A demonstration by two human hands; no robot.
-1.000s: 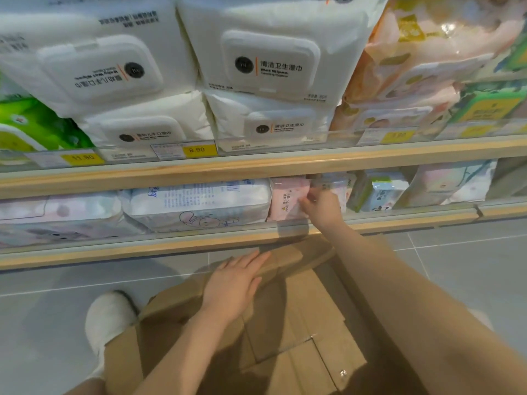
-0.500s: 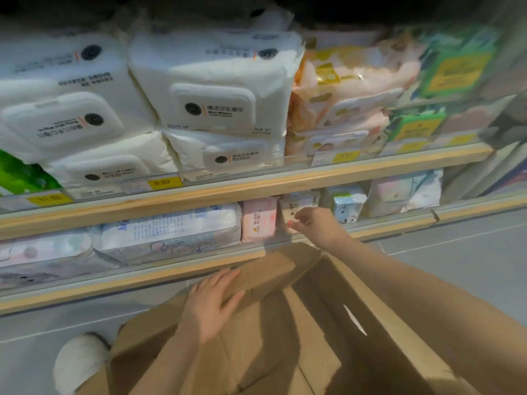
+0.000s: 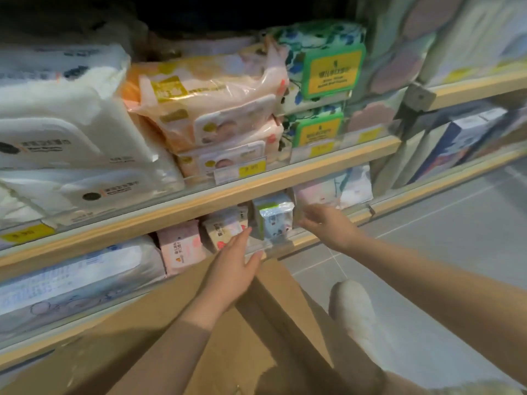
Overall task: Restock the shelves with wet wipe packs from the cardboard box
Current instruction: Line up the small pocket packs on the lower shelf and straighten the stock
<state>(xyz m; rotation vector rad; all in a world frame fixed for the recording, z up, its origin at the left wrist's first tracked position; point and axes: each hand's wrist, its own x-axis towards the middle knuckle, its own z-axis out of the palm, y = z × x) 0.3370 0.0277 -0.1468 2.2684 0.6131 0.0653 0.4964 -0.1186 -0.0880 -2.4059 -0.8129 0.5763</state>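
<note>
Both of my hands are up at the lower shelf (image 3: 322,238), and both are empty with the fingers spread. My left hand (image 3: 231,269) reaches forward with its fingertips at the clear front lip of the shelf, just below a cream-coloured small pack (image 3: 224,228) and beside the small blue-and-green wet wipe pack (image 3: 275,216). My right hand (image 3: 328,226) hovers open on the other side of that blue-and-green pack, close to it, though I cannot tell whether it touches. The pack stands upright at the front of the shelf between my two hands.

To the left of the cream pack stands a pink pack (image 3: 179,246), and further left lies a large white pack with blue print (image 3: 77,277). To the right of my right hand sits a pale pink-and-white pack (image 3: 333,189).

On the upper shelf (image 3: 256,183) I see big white packs (image 3: 65,124) stacked at the left, peach-coloured packs (image 3: 211,104) in the middle, and green floral packs with yellow labels (image 3: 322,69) at the right. Yellow price tags (image 3: 251,169) run along its edge.

Below my forearms the cardboard box (image 3: 271,323) stands open on the grey tiled floor (image 3: 456,238), right against the shelving. My white shoe (image 3: 356,315) rests on the floor just to the right of the box.
</note>
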